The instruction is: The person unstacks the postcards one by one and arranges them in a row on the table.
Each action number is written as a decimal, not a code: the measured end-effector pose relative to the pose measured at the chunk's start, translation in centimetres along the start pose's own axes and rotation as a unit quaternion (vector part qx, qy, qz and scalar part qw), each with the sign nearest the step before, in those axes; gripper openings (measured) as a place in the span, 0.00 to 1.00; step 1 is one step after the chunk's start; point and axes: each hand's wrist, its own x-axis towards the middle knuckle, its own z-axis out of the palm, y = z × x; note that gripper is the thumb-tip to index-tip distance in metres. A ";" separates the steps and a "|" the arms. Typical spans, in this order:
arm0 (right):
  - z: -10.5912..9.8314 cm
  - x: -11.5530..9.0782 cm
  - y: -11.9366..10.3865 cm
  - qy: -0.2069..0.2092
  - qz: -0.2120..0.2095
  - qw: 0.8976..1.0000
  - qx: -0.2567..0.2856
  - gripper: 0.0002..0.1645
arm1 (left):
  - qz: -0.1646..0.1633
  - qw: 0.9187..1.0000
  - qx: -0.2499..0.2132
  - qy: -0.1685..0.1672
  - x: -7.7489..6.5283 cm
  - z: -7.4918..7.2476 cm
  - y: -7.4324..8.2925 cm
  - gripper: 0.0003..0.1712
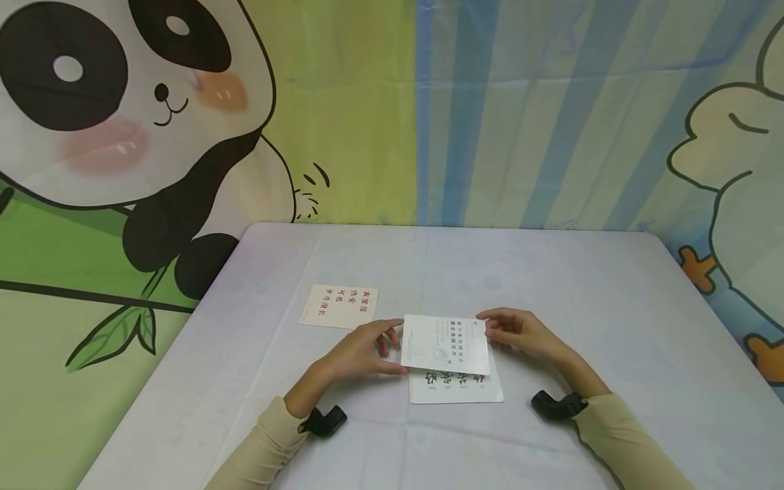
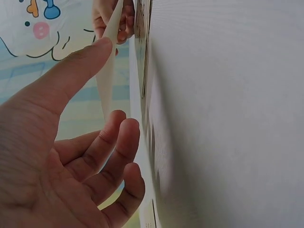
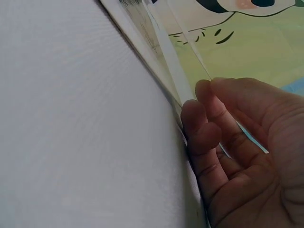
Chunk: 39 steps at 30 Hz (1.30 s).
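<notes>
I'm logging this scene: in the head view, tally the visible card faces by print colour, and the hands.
Red-print card face: 1
Dark-print card faces: 2 (upper card, lower card)
Hands: 2 (left hand, right hand)
Total: 5

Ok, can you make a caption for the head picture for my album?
The right hand pinches a printed card, the left hand at its other side, before a panda backdrop.

Forearms angled inward; left hand, thumb apart from fingers; right hand pinching.
</notes>
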 end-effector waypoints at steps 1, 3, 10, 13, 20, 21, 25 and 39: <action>0.1 0.1 -0.1 0.003 -0.001 1.000 0.000 0.22 | 0.001 1.000 -0.005 0.001 0.0 0.0 0.0 0.49; 0.2 0.3 -0.2 0.006 -0.003 1.000 0.003 0.22 | 0.004 1.000 -0.014 0.003 0.1 -0.1 -0.1 0.48; 0.5 1.0 -0.5 0.018 0.005 1.000 0.016 0.25 | -0.004 1.000 -0.025 0.010 0.1 -0.4 -0.5 0.48; 0.6 1.4 -0.5 0.028 0.008 0.999 0.021 0.26 | -0.005 1.000 -0.022 0.017 0.1 -0.5 -0.6 0.47; 0.9 2.3 -0.7 0.042 0.017 0.998 0.036 0.25 | -0.015 0.999 -0.019 0.037 0.1 -0.8 -0.8 0.42; 0.9 2.4 -0.8 0.043 0.017 0.998 0.034 0.25 | -0.015 0.999 -0.020 0.040 0.1 -0.9 -0.9 0.42; 0.9 3.1 -0.9 0.048 0.017 0.998 0.023 0.23 | -0.014 0.998 -0.027 0.058 0.1 -1.0 -1.2 0.39; 1.3 5.4 -1.0 0.046 0.027 0.998 0.020 0.22 | -0.041 0.991 -0.067 0.105 0.1 -1.5 -2.5 0.31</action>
